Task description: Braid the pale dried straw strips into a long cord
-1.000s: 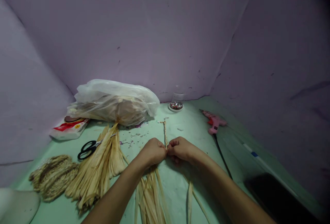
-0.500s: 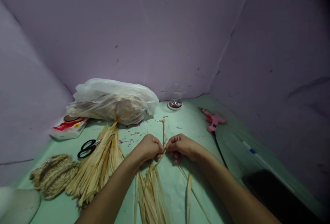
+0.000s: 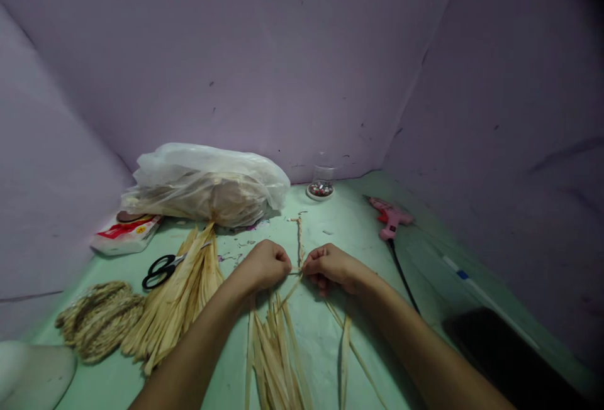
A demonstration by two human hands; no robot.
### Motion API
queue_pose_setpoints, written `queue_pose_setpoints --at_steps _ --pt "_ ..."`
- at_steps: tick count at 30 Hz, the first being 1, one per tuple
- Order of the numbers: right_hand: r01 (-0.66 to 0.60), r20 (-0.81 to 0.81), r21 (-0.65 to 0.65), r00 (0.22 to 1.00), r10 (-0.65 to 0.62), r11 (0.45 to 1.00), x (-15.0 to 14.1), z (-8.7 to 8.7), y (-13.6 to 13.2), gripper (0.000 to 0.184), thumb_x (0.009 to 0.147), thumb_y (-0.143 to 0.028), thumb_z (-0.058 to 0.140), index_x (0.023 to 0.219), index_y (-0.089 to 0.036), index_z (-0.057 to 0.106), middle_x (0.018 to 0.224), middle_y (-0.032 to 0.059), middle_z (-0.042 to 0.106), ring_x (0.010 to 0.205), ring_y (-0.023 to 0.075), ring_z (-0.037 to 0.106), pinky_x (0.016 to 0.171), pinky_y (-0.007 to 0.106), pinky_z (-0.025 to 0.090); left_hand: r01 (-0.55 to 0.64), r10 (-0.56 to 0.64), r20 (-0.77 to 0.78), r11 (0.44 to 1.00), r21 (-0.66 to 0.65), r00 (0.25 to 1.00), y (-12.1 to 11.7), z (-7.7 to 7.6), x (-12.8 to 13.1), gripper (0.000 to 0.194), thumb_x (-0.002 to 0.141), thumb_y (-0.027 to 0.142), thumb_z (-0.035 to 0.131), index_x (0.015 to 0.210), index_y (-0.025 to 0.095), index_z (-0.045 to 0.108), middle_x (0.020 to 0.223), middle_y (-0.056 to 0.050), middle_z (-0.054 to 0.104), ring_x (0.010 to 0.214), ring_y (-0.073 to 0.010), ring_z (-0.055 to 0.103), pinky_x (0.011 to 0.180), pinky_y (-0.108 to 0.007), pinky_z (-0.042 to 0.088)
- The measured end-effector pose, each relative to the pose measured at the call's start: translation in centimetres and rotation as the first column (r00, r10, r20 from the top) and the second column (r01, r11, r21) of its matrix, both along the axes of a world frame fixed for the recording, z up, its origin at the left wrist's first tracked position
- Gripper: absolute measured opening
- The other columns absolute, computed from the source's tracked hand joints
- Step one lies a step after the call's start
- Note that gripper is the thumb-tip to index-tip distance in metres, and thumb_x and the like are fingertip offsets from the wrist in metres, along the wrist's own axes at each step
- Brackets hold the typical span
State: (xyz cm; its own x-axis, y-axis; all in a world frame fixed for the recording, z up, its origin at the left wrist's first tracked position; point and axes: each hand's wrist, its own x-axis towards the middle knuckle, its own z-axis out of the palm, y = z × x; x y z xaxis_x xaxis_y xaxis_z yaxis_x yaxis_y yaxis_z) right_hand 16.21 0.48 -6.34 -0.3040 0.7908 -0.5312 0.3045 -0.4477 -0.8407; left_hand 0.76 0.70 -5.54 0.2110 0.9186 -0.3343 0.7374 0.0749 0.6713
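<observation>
A thin braid of pale dried fibre (image 3: 299, 237) runs up the table from between my hands, its top end bent to the left. My right hand (image 3: 328, 266) pinches the braid's lower end. In my left hand (image 3: 267, 264), closed fingers hold a fibre strand (image 3: 295, 270) pulled taut sideways from the braid. Loose strands (image 3: 346, 353) hang below my right hand toward the near edge. Between my forearms lies a bundle of flat fibre strips (image 3: 278, 366). Both hands' inner fingertips are partly hidden.
Left: black-handled scissors (image 3: 160, 271) on a tied fibre bunch (image 3: 182, 297), a coiled braid (image 3: 101, 322), a red-white packet (image 3: 127, 234). Behind: a plastic bag (image 3: 207, 183) and a clear container of beads (image 3: 321, 190). Right: a pink glue gun (image 3: 391, 218) with cord and a dark phone-like object (image 3: 500, 347).
My left hand has moved a little left and up, away from the braid, drawing a strand out straight. My right hand stays at nearly the same spot, still pinching.
</observation>
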Motion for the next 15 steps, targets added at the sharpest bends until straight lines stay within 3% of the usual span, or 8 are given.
queue_pose_setpoints --at_steps 4,7,10,12,15 --pt "-0.006 -0.035 -0.021 0.999 0.005 1.0 0.1 0.0 0.0 0.01 0.06 -0.01 0.052 0.051 -0.013 0.049 0.037 -0.0044 0.044 0.028 0.0052 0.037 0.029 0.018 0.035 0.022 -0.011 -0.143 0.997 0.074 0.99 0.9 1.2 -2.7 0.016 0.057 0.018 0.049 0.06 0.013 0.063 0.054 -0.001 0.055 0.05 -0.0099 0.044 0.047 -0.02 0.03" --pt "-0.002 -0.044 -0.037 0.999 0.0 0.999 0.2 -0.1 0.1 0.011 0.06 -0.01 0.051 0.051 -0.013 0.048 0.036 -0.0044 0.044 0.028 0.0054 0.037 0.029 0.018 0.036 -0.035 0.096 -0.269 0.975 0.22 0.958 1.2 2.5 -4.7 0.018 0.06 0.022 0.05 0.066 0.014 0.065 0.061 -0.003 0.06 0.057 -0.0118 0.048 0.052 -0.02 0.031" --pt "-0.007 -0.068 -0.052 0.998 0.004 0.999 0.3 -0.3 0.1 0.011 0.061 -0.01 0.051 0.051 -0.013 0.048 0.037 -0.0042 0.045 0.028 0.0055 0.038 0.029 0.018 0.037 -0.089 0.2 -0.3 0.934 0.346 0.933 0.9 3.9 -5.2 0.022 0.065 0.024 0.048 0.074 0.014 0.065 0.068 -0.004 0.062 0.063 -0.0126 0.049 0.056 -0.021 0.032" --pt "-0.011 -0.092 -0.062 0.996 0.005 0.998 0.4 -0.4 0.2 0.01 0.061 -0.01 0.052 0.052 -0.013 0.049 0.037 -0.0045 0.046 0.028 0.0056 0.038 0.029 0.018 0.037 -0.046 0.144 -0.278 0.942 0.333 0.95 0.1 4.6 -4.3 0.023 0.066 0.027 0.047 0.073 0.014 0.066 0.067 -0.003 0.062 0.063 -0.0124 0.05 0.057 -0.021 0.032" --pt "-0.011 -0.103 -0.069 0.995 0.004 0.998 0.5 -0.6 0.2 0.008 0.06 -0.011 0.052 0.053 -0.012 0.049 0.037 -0.0047 0.046 0.027 0.006 0.04 0.028 0.018 0.036 0.088 -0.038 -0.321 0.986 0.144 0.946 -1.4 4.3 -1.7 0.029 0.065 0.039 0.05 0.063 0.015 0.066 0.059 -0.004 0.06 0.057 -0.0137 0.05 0.052 -0.022 0.031"
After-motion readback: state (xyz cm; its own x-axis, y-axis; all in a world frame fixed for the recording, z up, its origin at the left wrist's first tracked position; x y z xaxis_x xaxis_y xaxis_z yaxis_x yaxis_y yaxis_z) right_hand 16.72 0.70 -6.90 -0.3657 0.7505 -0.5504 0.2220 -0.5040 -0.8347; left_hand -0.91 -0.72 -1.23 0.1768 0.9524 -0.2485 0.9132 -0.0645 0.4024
